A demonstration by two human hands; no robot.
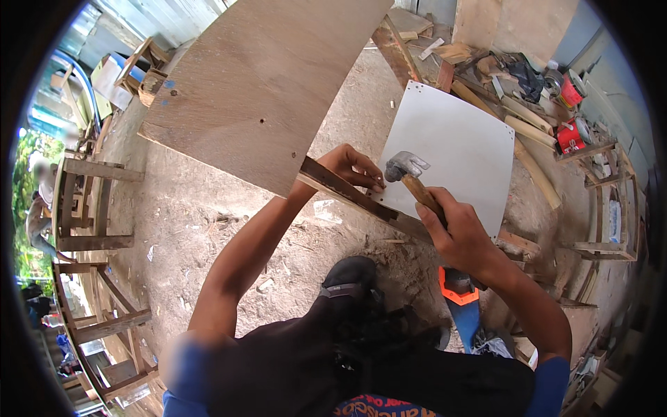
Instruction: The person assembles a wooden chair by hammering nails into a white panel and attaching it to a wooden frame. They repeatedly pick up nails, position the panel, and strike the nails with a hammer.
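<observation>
My right hand (460, 228) grips the wooden handle of a claw hammer (408, 165). The hammer's metal head hangs just right of my left fingertips, over the near left corner of a white panel (451, 149). My left hand (351, 169) reaches past a dark wooden strip (340, 186). Its thumb and fingers are pinched together at that corner; whatever they hold is too small to make out. The strip runs along the panel's near edge. A large brown plywood board (257, 90) stands at the left, its lower corner close to my left wrist.
A handsaw (462, 295) with an orange handle and blue blade lies near my right forearm. Wood scraps (524, 111) and red cans (573, 135) fill the far right. Wooden frames (104, 205) stand at the left, with a person (40, 215) beyond. A shoe (349, 274) rests below the strip.
</observation>
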